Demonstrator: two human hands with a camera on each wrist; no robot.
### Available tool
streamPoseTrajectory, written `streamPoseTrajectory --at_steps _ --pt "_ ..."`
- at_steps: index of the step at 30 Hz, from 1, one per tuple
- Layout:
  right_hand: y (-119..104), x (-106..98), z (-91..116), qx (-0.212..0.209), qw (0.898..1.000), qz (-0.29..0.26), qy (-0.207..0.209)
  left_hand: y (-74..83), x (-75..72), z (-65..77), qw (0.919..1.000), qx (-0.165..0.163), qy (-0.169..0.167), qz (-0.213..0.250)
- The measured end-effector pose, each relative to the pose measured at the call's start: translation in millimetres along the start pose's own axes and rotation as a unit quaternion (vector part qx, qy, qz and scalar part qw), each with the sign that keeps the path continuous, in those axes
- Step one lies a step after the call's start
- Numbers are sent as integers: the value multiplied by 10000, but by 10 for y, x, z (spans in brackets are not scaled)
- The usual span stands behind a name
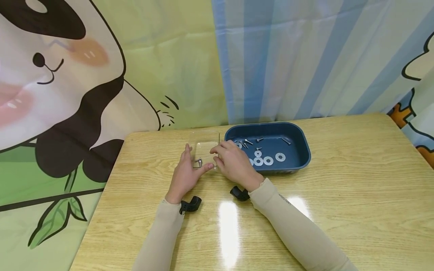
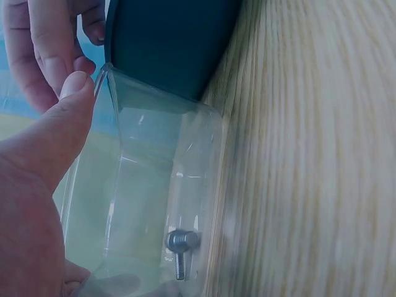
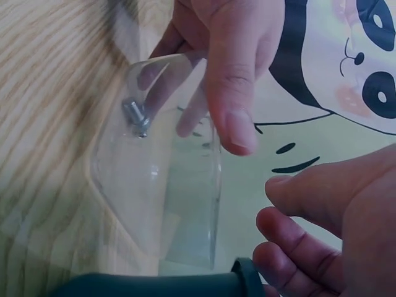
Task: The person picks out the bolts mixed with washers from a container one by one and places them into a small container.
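A clear plastic box [image 1: 206,147] stands on the table, with a few metal screws [image 2: 180,242] in its corner near my left hand. My left hand [image 1: 185,176] holds this box at its left and near sides, the thumb lying over the near rim. Seen through the clear wall in the right wrist view, its other fingers are spread outside the box. Over the box's right edge is my right hand [image 1: 235,162], fingers loosely bent. Between its thumb [image 3: 288,193] and fingers a gap shows, with nothing visible in it.
Close to the box's right side sits a dark blue tray [image 1: 304,145] holding several flat washers [image 1: 280,157] and several screws [image 1: 286,141]. Black wrist mounts [image 1: 191,204] hang at both wrists. A printed curtain [image 1: 190,75] stands behind the wooden table [image 1: 356,180].
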State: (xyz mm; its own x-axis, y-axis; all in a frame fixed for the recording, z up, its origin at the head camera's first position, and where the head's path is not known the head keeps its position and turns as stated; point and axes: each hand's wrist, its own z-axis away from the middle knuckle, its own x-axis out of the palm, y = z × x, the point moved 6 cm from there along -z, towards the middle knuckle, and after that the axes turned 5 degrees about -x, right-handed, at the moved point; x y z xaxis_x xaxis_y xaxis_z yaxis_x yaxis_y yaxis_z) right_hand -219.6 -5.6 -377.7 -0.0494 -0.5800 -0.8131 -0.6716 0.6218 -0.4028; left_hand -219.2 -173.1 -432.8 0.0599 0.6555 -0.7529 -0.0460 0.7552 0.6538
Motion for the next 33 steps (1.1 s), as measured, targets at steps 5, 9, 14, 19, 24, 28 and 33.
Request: streamPoseTrajectory --at_steps 5,9,14,19,24,28,33 --pt "20 -67 28 109 9999 -68 74 1 10 6 10000 -19 -1 49" --pt "45 -106 56 135 9998 -47 134 5 11 14 9999 -57 -58 65" --pt "85 -150 84 222 9996 25 162 8 4 14 9999 -31 -79 91" --pt "118 -189 105 275 9995 77 154 3 3 14 9999 17 -26 106" --pt "155 -245 147 359 9991 139 183 1 16 21 9999 24 -54 121" --pt "190 -287 183 454 9988 101 177 0 12 25 9999 -12 -66 158" --pt "245 -316 226 574 9982 49 154 -6 6 24 9999 -2 -55 138"
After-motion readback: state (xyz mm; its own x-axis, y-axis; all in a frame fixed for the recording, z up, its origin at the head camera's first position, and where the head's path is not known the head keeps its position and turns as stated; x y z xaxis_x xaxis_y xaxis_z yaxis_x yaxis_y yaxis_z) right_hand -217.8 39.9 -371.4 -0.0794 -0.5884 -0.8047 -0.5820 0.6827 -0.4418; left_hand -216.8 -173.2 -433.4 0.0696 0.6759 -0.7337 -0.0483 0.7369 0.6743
